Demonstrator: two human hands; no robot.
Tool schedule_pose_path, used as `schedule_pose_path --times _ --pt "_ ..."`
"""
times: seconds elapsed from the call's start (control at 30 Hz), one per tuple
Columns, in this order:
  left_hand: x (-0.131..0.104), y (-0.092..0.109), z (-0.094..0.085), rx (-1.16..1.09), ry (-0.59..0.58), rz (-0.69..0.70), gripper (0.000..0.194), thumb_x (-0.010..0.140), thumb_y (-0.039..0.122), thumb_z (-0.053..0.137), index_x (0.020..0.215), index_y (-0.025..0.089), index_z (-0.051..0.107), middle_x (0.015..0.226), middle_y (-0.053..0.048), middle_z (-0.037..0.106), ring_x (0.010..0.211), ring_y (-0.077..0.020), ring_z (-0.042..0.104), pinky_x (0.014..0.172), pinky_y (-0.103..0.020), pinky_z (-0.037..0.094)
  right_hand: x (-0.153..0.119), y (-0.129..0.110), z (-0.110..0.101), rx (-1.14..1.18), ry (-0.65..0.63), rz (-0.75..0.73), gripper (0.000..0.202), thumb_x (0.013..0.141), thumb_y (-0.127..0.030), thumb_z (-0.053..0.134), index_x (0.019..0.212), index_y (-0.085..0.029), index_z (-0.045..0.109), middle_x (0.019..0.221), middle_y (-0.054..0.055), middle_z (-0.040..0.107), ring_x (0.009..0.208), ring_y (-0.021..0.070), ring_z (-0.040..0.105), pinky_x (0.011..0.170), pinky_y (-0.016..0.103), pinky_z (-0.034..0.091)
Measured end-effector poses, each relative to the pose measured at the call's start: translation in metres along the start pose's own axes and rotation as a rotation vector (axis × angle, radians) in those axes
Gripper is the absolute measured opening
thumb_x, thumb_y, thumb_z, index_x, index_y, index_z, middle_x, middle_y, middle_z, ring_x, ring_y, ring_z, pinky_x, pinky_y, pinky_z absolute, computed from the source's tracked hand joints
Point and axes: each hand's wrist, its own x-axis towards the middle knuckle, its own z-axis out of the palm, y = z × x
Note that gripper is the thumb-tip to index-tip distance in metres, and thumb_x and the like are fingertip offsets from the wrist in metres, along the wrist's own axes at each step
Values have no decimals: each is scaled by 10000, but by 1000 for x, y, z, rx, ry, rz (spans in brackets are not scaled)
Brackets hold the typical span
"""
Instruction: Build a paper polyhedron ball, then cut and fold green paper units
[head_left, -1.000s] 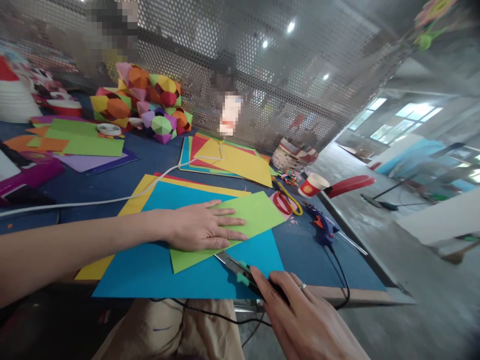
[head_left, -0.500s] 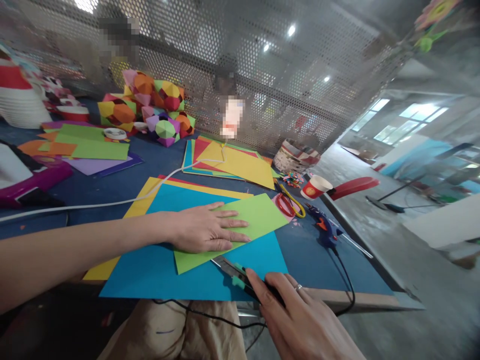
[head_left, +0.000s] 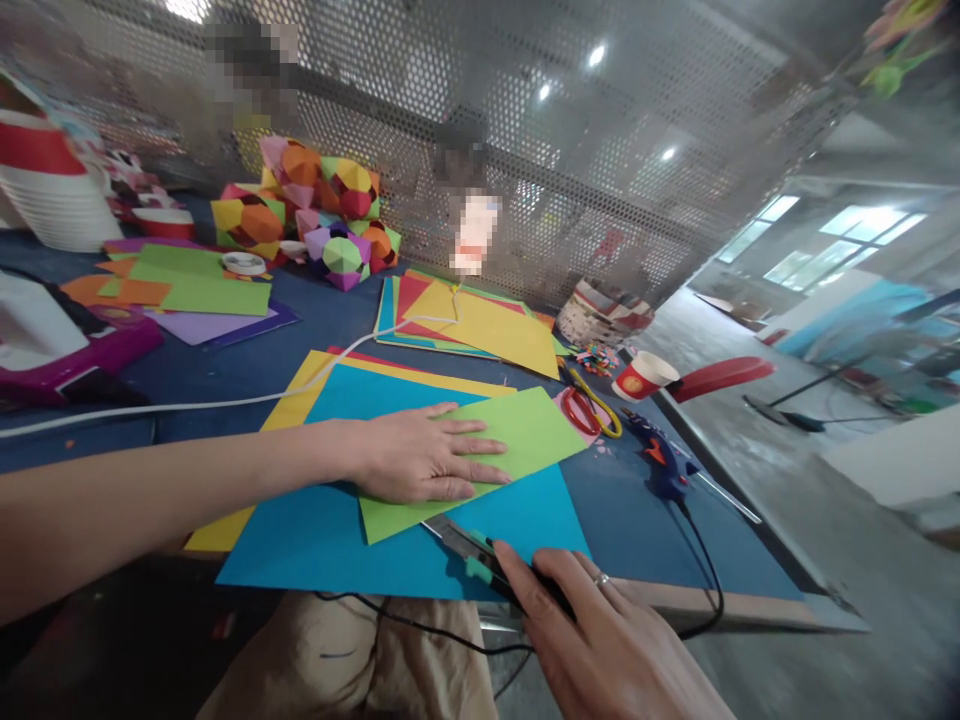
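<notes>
Left hand (head_left: 427, 455) is laid flat, palm down, fingers slightly spread, on the light green sheet (head_left: 536, 425). Nothing is gripped by it; the sheet is covered in part by the palm.

Right hand (head_left: 600, 620) is closed around the utility knife (head_left: 480, 562), black body with green parts. Index finger is extended along the top of the body. Knife is held tilted over the blue sheet (head_left: 322, 550), blade pointed at the lower edge of the green sheet, close to the left hand. Whether the paper edge is touched by the blade can't be told.

Green sheet is placed at an angle on the blue sheet. Blue is laid over the yellow sheet (head_left: 225, 525), with a red edge (head_left: 352, 354) showing behind. Near edge of the blue sheet is overhung past the bench (head_left: 637, 540).

Behind: paper stack (head_left: 487, 325), yellow on top, crossed by the white cable (head_left: 247, 402). Scissor handles (head_left: 592, 410), red and yellow, are seen just beside the far right corner of the green sheet; one pair or two can't be told.

Right side: glue gun (head_left: 666, 465) is laid on its side, clear glue stick protruding. Paper cup (head_left: 645, 377), red and white, is tilted near the bench edge, basket (head_left: 604, 312) behind it.

Back left: folded paper balls (head_left: 300, 205) are piled up, tape roll (head_left: 244, 263) is set on loose green paper (head_left: 202, 280), stacked cups (head_left: 64, 190) are placed farther left.
</notes>
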Motion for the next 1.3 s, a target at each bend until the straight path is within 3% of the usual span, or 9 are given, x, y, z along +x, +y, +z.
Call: schedule_pose_path --times 0.37,0.53,0.67,0.9,1.3 --pt "-1 2 1 37 -26 -14 503 1068 474 302 1561 390 349 1685 52 229 1583 -248 136 1284 -545 35 1 -3 0 -15 -21 -14 531 967 -103 335 1487 -75 438 1060 143 674 876 243 705 616 312 624" --pt "-1 5 1 140 54 24 544 1050 475 382 1571 320 363 1695 -4 207 1580 -289 150 1280 -538 107 4 -5 -4 -19 -13 6 509 977 -115 329 1467 -86 466 1037 133 676 863 223 699 614 285 606" --pt "-9 6 3 168 69 15 518 1063 419 358 1554 265 415 1652 -63 347 1542 -273 291 1274 -484 169 4 -6 -5 -23 -13 13 504 981 -118 329 1465 -92 467 1043 129 673 864 218 696 625 284 606" --pt "-30 4 4 53 -32 -60 509 1080 460 268 1582 382 300 1701 44 172 1584 -225 132 1284 -501 8 2 -5 -1 -32 -19 1 515 985 -126 308 1480 -83 444 1053 127 665 865 227 703 620 298 613" --pt "-29 6 3 28 -42 -89 505 1083 455 238 1581 397 285 1704 70 147 1587 -213 119 1283 -510 -4 4 -2 0 -86 39 -27 507 1024 -118 196 1415 -102 518 991 108 692 797 195 723 561 258 590"
